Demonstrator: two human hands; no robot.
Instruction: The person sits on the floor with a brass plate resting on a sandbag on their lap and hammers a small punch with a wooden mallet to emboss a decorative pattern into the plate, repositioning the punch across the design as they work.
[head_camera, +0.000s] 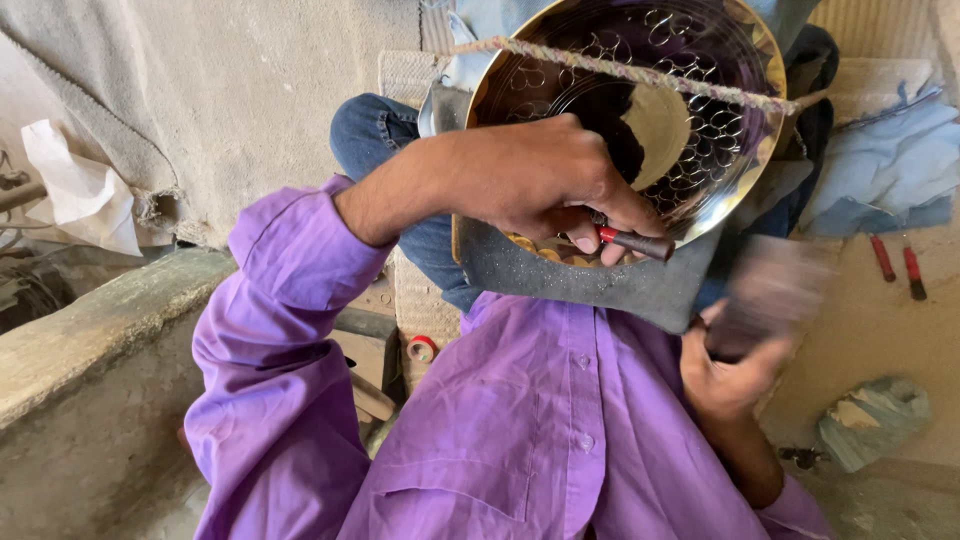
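Head view, looking down: the left hand's fingers pinch a short dark punch with a red band, its tip set at the lower rim of a shiny engraved metal tray. The tray leans on a grey pad over the knees, a twisted rope across its face. It looks thin, stiff, slick and easily dented; best held by the rim. The right hand is closed round a blurred dark block, likely a mallet.
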